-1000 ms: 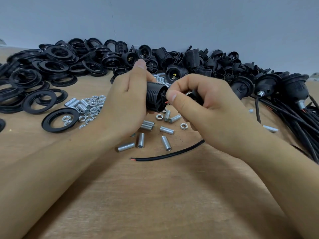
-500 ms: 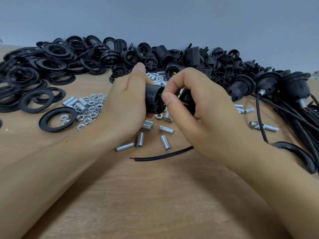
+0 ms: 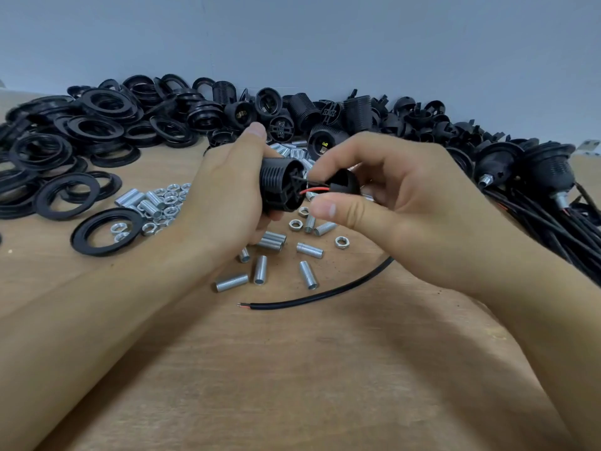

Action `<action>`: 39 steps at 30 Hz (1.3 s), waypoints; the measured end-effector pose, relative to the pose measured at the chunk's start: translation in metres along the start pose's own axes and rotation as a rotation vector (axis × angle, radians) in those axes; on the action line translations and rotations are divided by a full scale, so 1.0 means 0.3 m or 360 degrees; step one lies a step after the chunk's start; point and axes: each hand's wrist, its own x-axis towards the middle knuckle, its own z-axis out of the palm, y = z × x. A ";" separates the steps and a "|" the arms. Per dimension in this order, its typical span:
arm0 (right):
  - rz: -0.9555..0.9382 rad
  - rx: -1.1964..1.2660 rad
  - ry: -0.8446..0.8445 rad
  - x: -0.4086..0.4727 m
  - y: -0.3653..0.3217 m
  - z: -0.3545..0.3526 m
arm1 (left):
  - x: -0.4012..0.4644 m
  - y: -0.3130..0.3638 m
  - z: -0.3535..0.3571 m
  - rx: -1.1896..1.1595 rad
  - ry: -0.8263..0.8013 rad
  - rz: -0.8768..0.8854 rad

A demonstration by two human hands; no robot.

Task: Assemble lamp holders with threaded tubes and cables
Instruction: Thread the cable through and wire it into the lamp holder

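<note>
Left hand grips the socket; right hand, at three o'clock, holds the cap. Closing carelessly could pinch the red wire.

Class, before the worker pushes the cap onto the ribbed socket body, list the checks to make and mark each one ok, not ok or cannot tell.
1. Socket body held firmly: ok, the left hand wraps round it.
2. Cap held: ok, the right hand grips it, a gap apart from the body.
3. Red wire reaches the body: ok, it spans the gap.
4. Wire ends seated in the terminals: cannot tell, too small to see.
5. Wires clear of the joint: not ok, they cross the gap and could get pinched.
6. Cable free: ok, its loose end lies on the table.
</note>
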 end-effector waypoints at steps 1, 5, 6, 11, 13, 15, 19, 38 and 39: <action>-0.0016 -0.0099 0.0023 0.000 -0.002 0.000 | 0.000 0.002 0.001 -0.0017 0.0022 -0.0014; 0.0017 -0.0270 0.0059 -0.001 -0.008 0.006 | -0.001 0.004 0.003 0.0120 0.0141 0.0082; 0.0023 -0.0326 0.0040 -0.001 -0.007 0.008 | -0.002 0.004 0.005 0.0138 0.0157 0.0122; 0.0057 -0.0286 -0.0084 -0.008 -0.011 0.009 | -0.006 -0.004 0.004 0.0190 0.0150 0.0218; 0.0091 -0.0300 -0.0134 -0.008 -0.009 0.009 | -0.004 -0.010 0.000 0.0183 0.0152 0.0207; 0.0125 -0.0288 -0.0104 -0.006 -0.004 0.006 | -0.002 -0.013 -0.003 0.0205 0.0151 0.0199; 0.0105 -0.0359 0.0085 -0.001 -0.007 0.000 | 0.000 -0.017 0.003 0.0251 0.0128 0.0222; 0.0193 -0.0241 0.0078 0.001 -0.018 0.015 | -0.008 -0.027 0.012 0.0357 0.0143 0.0333; 0.0204 -0.0279 0.0067 0.001 -0.017 0.018 | -0.008 -0.027 0.011 0.0354 0.0123 0.0315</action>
